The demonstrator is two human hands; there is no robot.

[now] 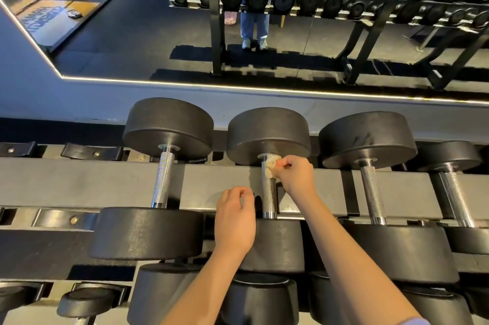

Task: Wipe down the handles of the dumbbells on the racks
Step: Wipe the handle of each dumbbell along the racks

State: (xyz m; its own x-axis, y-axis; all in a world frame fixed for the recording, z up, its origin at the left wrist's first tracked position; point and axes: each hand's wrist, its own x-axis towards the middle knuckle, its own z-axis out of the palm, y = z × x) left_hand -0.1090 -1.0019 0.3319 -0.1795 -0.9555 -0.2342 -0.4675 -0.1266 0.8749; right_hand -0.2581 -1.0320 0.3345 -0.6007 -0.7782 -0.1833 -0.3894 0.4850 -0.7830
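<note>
Several black dumbbells lie across the top shelf of the rack (pixel 79 184). On the middle dumbbell's knurled steel handle (pixel 269 200), my right hand (pixel 293 175) presses a small pale cloth (pixel 271 165) against the far end, close to the far weight head. My left hand (pixel 234 218) rests with fingers curled on the near head of that same dumbbell, just left of the handle, holding nothing that I can see. Bare handles show on the left dumbbell (pixel 164 179) and on the right dumbbell (pixel 371 192).
A lower shelf holds more dumbbells (pixel 259 298) beneath my forearms. Behind the rack a wall mirror (pixel 158 46) with a lit edge reflects the racks, a barbell on a platform and a person's legs. Empty saddles (pixel 92 151) sit at the left of the top shelf.
</note>
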